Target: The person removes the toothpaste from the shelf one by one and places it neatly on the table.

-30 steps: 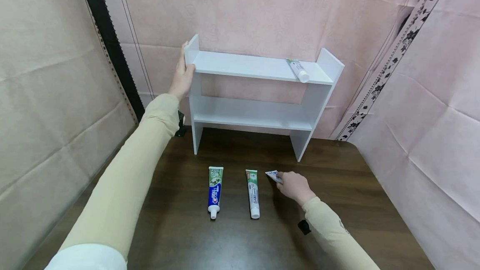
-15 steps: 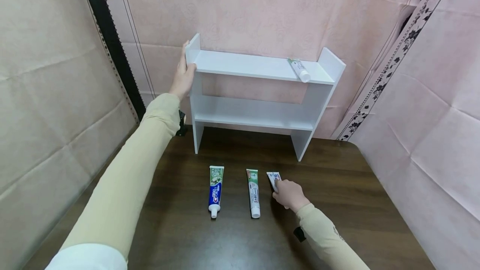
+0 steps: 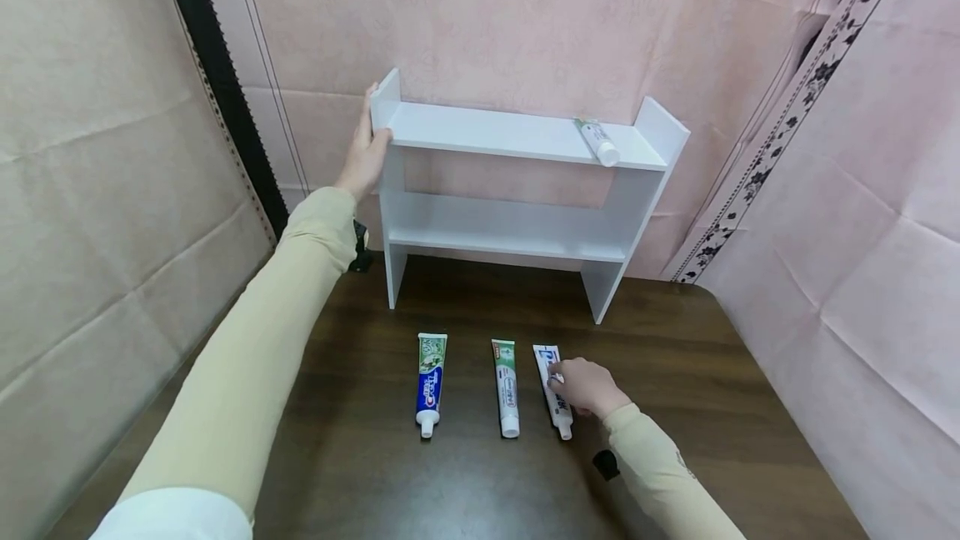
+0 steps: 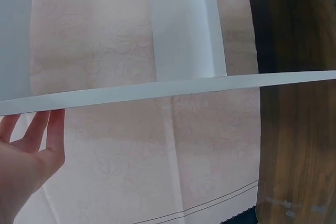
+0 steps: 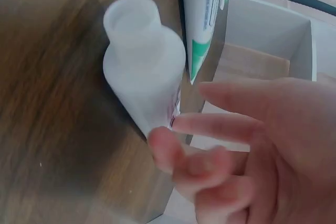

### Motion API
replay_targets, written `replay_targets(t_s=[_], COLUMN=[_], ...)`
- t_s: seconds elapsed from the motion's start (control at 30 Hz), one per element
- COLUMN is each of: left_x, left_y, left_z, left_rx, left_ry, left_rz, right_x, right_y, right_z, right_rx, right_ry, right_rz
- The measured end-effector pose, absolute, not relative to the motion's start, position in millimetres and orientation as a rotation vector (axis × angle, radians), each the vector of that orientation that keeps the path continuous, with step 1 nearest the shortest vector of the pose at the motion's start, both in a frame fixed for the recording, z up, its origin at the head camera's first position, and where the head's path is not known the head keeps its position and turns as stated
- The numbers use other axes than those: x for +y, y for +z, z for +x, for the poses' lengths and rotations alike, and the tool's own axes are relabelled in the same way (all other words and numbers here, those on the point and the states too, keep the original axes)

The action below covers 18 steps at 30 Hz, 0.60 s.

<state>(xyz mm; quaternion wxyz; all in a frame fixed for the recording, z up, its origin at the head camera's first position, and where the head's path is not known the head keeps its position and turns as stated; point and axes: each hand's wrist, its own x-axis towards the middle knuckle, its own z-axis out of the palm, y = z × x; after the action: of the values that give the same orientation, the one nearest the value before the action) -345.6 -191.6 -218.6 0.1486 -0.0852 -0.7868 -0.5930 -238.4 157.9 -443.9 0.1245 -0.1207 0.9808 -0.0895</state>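
My left hand (image 3: 363, 155) rests against the outer side of the white shelf unit's (image 3: 517, 227) left panel, near the top. In the left wrist view the fingers (image 4: 55, 129) reach the panel's edge, extended. A white toothpaste tube (image 3: 553, 398) with blue and purple print lies on the table, cap toward me. My right hand (image 3: 588, 386) is at its right side, fingertips over its middle. The right wrist view shows thumb and forefinger apart, with the fingertips (image 5: 165, 140) right by the tube (image 5: 147, 72) and the other fingers loosely bent.
Left of that tube lie a green-and-white toothpaste tube (image 3: 507, 390) and a blue-and-green Crest tube (image 3: 431, 386), roughly parallel. Another white tube (image 3: 597, 142) lies on the top shelf at the right. Patterned cloth (image 3: 525, 23) hangs behind and beside the dark wooden table (image 3: 360, 457).
The tube in my right hand has gone from tilted to lying on the table. My fingers have loosened from it and the hand has shifted slightly right. The left hand stays on the shelf.
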Motion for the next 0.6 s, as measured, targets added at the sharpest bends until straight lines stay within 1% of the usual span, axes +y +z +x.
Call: replay_targets(t_s=[0.13, 0.27, 0.43, 0.6], left_x=[-192, -192, -195, -195], left_y=[-220, -220, -221, -224], left_z=[-347, -349, -351, -350], left_rx=[-2.254, -2.237, -2.219, -2.232], left_ry=[-1.722, -1.742, -1.772, -1.773], left_rz=[-0.273, -0.277, -0.265, -0.259], right_x=[162, 165, 166, 164], right_y=[-440, -422, -374, -309], right_z=[-243, -251, -259, -267], right_rx=[2.882, 2.989, 3.110, 3.289], right_ry=[-0.324, -0.342, -0.382, -0.459], right_rz=[-0.374, -0.481, -0.567, -0.583])
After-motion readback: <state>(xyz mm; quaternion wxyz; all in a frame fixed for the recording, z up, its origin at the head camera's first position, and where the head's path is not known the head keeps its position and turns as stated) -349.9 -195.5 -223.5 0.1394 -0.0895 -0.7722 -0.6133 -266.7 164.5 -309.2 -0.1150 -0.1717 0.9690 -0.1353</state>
